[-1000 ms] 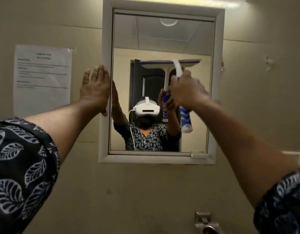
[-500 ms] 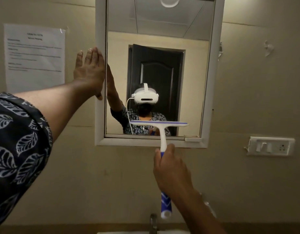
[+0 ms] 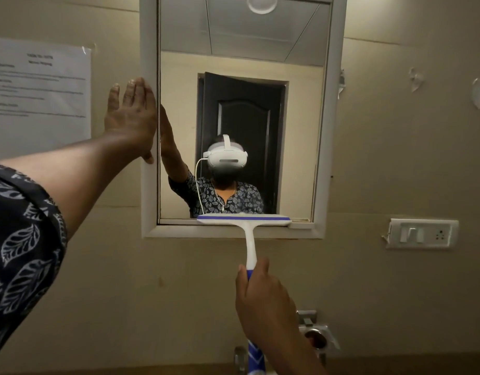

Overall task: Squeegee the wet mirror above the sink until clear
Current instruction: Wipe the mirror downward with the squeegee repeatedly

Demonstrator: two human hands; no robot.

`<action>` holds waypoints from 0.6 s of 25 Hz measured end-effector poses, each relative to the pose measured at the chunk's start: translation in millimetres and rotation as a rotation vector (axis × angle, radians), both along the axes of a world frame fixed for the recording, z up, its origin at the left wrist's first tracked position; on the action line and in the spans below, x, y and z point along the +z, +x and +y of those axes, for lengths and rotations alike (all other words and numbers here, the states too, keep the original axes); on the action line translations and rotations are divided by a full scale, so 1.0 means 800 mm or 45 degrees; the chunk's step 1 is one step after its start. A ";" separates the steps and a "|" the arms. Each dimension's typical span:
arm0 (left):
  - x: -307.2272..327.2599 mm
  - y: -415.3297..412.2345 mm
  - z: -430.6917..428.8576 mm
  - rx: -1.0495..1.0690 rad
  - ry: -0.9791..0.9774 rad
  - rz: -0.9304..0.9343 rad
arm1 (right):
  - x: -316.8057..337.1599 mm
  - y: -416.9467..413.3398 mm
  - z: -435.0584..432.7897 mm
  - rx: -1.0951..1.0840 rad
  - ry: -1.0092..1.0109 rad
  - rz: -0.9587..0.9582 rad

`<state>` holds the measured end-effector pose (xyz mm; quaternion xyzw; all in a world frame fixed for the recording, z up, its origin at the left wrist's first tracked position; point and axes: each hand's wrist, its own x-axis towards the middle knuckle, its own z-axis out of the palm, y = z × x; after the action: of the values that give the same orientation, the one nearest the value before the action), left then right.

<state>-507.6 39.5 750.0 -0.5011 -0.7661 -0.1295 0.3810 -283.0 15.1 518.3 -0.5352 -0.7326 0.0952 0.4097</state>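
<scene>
Flanking the mirror (image 3: 239, 112) hang a paper notice (image 3: 41, 96) and switch plate (image 3: 422, 233).

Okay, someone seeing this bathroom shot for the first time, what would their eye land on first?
Most likely the white and blue squeegee, its blade lying across the bottom edge of the mirror, gripped by the right hand low in the middle. Next, the left hand pressed flat against the mirror's left frame. A printed sheet hangs further left.
</scene>
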 end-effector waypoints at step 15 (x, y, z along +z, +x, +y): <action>-0.003 0.004 -0.001 0.002 0.005 -0.027 | -0.005 -0.003 0.001 -0.028 0.096 0.009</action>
<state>-504.1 38.6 747.7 -0.4983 -0.7703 -0.1361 0.3739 -285.5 16.0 514.1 -0.5269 -0.7284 0.0649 0.4332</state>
